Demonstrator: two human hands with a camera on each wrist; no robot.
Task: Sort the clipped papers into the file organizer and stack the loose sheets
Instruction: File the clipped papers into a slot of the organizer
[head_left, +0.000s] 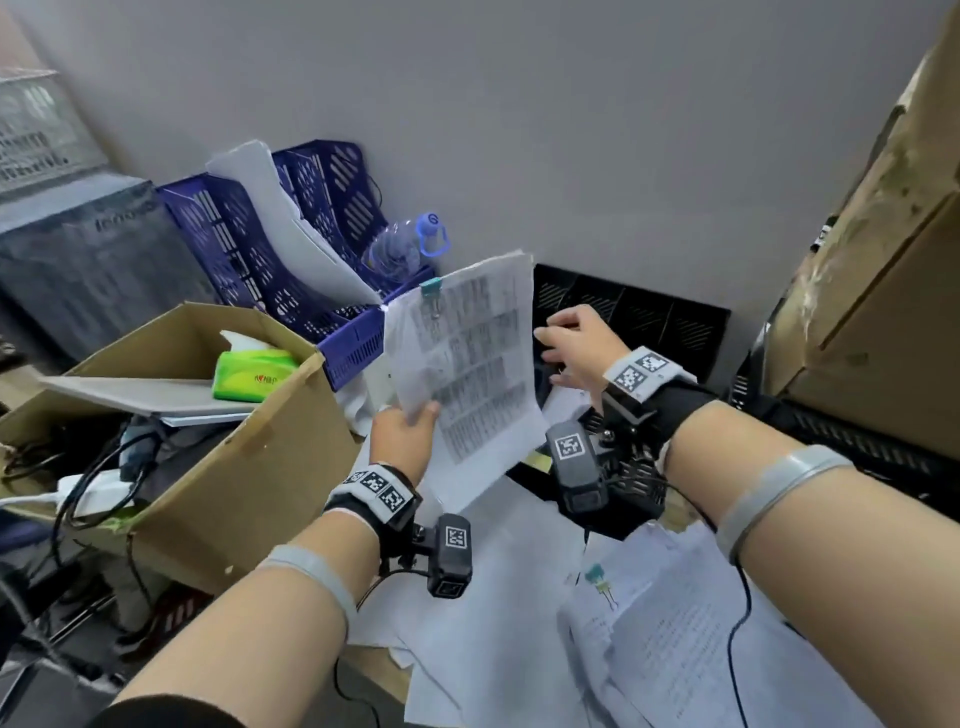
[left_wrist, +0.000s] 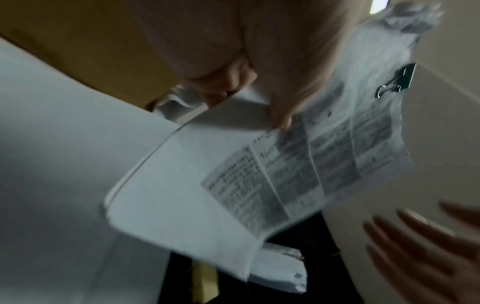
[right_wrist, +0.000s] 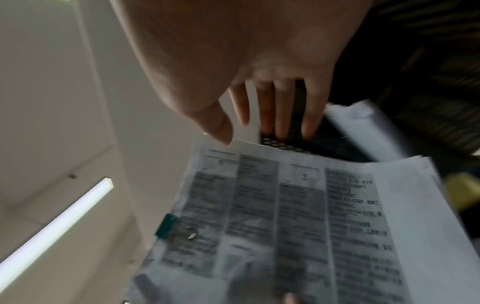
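Note:
My left hand (head_left: 402, 434) pinches the lower left edge of a clipped bundle of printed papers (head_left: 470, 374) and holds it up in the air, its teal binder clip (head_left: 431, 286) at the top corner. In the left wrist view the thumb (left_wrist: 281, 115) lies on the printed bundle (left_wrist: 298, 181). My right hand (head_left: 574, 340) hovers just right of the bundle, fingers spread and holding nothing, over a black mesh organizer (head_left: 649, 317). The blue file organizer (head_left: 270, 249) stands behind, one slot holding white sheets. Loose sheets (head_left: 493, 597) and another clipped bundle (head_left: 670, 639) lie on the desk below.
An open cardboard box (head_left: 223, 441) with a green tissue pack (head_left: 254, 374) and cables stands at the left. A water bottle (head_left: 400, 249) sits behind the blue organizer. A dark computer case (head_left: 93, 260) is far left; cardboard boxes (head_left: 872, 291) rise at the right.

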